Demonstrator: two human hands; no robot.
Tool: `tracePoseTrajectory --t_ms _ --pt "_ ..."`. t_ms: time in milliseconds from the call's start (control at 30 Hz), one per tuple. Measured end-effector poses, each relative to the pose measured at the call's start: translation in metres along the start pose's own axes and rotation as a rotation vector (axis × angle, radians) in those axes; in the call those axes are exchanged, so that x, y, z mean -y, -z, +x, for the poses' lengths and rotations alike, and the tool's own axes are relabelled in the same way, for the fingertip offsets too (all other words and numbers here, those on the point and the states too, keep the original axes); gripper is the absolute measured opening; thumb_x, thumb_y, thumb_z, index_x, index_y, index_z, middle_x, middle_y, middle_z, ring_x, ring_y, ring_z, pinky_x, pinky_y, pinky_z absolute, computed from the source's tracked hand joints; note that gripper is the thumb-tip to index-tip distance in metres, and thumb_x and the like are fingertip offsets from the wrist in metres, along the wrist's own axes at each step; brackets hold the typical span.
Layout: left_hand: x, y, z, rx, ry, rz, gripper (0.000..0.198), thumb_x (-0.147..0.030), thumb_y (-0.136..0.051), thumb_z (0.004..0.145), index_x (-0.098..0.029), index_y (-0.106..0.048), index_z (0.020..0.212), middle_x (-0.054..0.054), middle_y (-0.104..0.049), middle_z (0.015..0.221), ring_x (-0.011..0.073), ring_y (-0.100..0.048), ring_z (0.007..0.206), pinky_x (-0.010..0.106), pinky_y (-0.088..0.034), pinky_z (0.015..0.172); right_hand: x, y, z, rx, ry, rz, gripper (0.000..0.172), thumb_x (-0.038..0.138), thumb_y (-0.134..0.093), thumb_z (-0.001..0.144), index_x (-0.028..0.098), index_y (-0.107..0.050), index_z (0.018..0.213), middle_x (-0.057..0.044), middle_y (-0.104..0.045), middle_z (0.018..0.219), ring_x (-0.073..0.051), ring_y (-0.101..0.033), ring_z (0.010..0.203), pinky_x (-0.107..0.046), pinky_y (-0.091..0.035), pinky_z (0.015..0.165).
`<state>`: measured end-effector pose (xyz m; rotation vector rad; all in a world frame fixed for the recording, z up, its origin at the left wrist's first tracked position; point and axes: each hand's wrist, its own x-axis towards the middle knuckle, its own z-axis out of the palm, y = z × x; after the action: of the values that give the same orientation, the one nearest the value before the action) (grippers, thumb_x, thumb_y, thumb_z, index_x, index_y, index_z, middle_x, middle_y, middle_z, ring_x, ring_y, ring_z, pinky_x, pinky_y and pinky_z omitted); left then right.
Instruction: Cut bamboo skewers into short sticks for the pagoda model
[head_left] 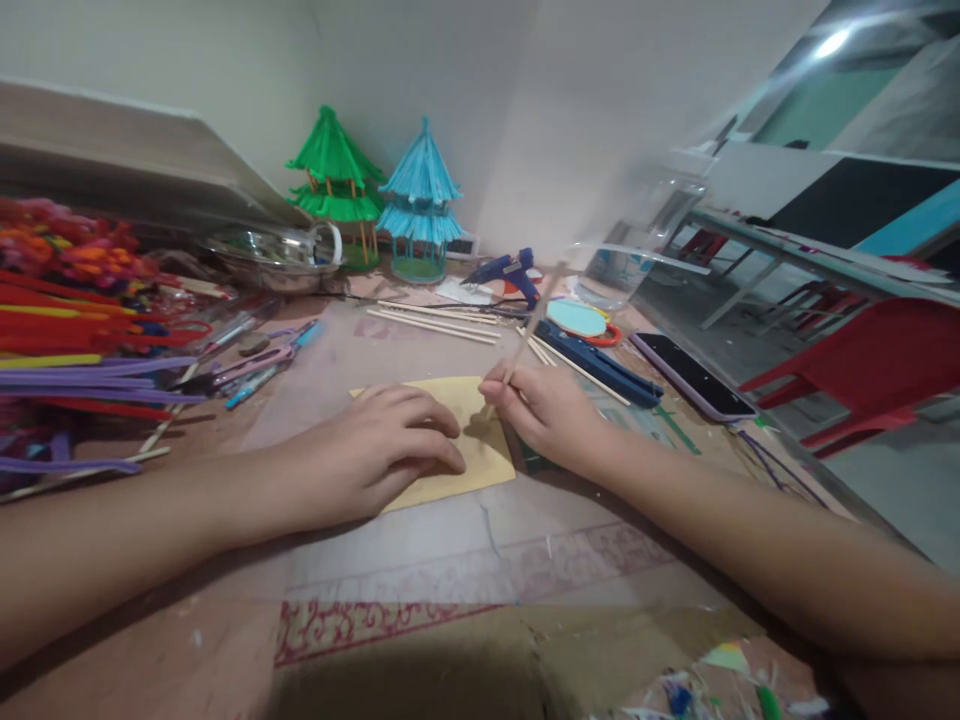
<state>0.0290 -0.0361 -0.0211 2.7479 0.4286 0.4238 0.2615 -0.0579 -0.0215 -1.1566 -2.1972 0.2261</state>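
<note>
While the L hand (397, 440) rests half-open on the yellow sheet (489, 466), gripping nothing visible, the R hand (551, 410) pinches a tilted thin stick (534, 327) nr its edge, fingertips closed.

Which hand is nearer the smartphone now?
Right. The right hand, holding a thin stick, is left of the smartphone; the left hand lies farther left, on the yellow sheet.

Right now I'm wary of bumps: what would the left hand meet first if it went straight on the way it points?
Probably the right hand, holding a thin stick at the edge of the yellow sheet, though depth is unclear.
</note>
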Motion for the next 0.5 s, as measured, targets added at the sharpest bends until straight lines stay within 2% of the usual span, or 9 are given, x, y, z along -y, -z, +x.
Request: tracePoseTrajectory --t_ms 133,200,333,433,500 --pt "-0.0053 0.0042 -0.0034 0.043 -0.094 -0.074 0.032 -0.011 -0.039 0.093 -0.023 -0.065 0.107 0.005 -0.065 0.117 0.0194 -0.055 0.114 0.036 -0.041 0.101 -0.0037 0.0008 -0.0010 -0.145 -0.057 0.144 0.028 0.035 -0.040 0.097 0.020 -0.052 0.077 -0.001 -0.060 0.067 -0.014 -0.057 0.061 -0.025 -0.042 0.061" --pt "-0.0073 0.0049 -0.0048 0.025 -0.095 -0.056 0.031 -0.011 -0.042 0.090 -0.021 -0.063 0.109 0.007 -0.063 0.119 0.0203 -0.054 0.115 0.036 -0.042 0.102 -0.0047 -0.0002 -0.0015 -0.159 -0.086 0.172 0.029 0.035 -0.041 0.097 0.020 -0.052 0.076 0.000 -0.058 0.066 -0.013 -0.056 0.058 -0.025 -0.041 0.060" --pt "-0.0075 0.0043 -0.0054 -0.009 -0.045 0.058 0.035 -0.017 -0.049 0.086 -0.016 -0.061 0.119 0.012 -0.060 0.126 0.0269 -0.053 0.120 0.044 -0.042 0.104 -0.0053 -0.0026 -0.0003 -0.135 -0.084 0.195 0.026 0.033 -0.044 0.095 0.020 -0.053 0.075 0.000 -0.058 0.067 -0.013 -0.057 0.060 -0.025 -0.042 0.061" --pt "-0.0065 0.0044 -0.0042 0.024 -0.019 0.085 0.038 -0.020 -0.049 0.085 -0.016 -0.060 0.121 0.012 -0.062 0.126 0.0274 -0.053 0.121 0.046 -0.042 0.105 -0.0002 -0.0040 -0.0003 -0.085 -0.022 0.199 0.020 0.030 -0.047 0.093 0.019 -0.055 0.078 -0.001 -0.062 0.073 -0.014 -0.059 0.065 -0.026 -0.044 0.064" --pt "-0.0063 0.0049 -0.0033 0.037 -0.014 0.088 0.038 -0.020 -0.049 0.085 -0.017 -0.061 0.120 0.011 -0.062 0.126 0.0270 -0.053 0.122 0.046 -0.040 0.106 0.0034 -0.0051 0.0002 -0.006 0.029 0.199 0.021 0.029 -0.044 0.095 0.019 -0.056 0.080 -0.002 -0.063 0.075 -0.014 -0.060 0.069 -0.026 -0.045 0.067"
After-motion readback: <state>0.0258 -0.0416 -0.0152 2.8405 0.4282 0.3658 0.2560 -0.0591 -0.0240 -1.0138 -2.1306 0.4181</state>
